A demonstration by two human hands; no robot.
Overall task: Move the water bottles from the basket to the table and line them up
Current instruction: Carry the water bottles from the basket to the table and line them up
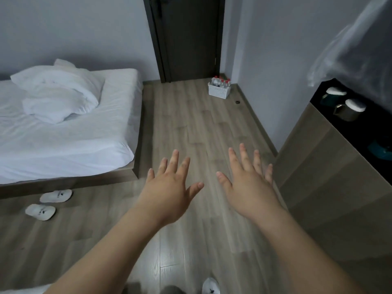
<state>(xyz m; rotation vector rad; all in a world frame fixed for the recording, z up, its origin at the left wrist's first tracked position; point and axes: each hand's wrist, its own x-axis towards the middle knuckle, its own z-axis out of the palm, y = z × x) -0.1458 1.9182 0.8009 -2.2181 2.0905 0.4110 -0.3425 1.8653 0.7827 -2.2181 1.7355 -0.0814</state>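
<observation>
A bedroom: white-sheeted bed (63, 128), pillows (57, 92), slippers (47, 203) on wood floor (191, 128).

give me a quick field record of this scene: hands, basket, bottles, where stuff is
left hand: open, fingers spread, holding nothing
right hand: open, fingers spread, holding nothing
basket: white, on the floor in the far corner by the dark door
water bottles: upright in the basket, red caps; count unclear
bed: left side, white sheets, pillows on it
slippers: white pair on the floor beside the bed
cabinet: right side, mugs on its dark top
task progress: no bottle taken out yet
</observation>
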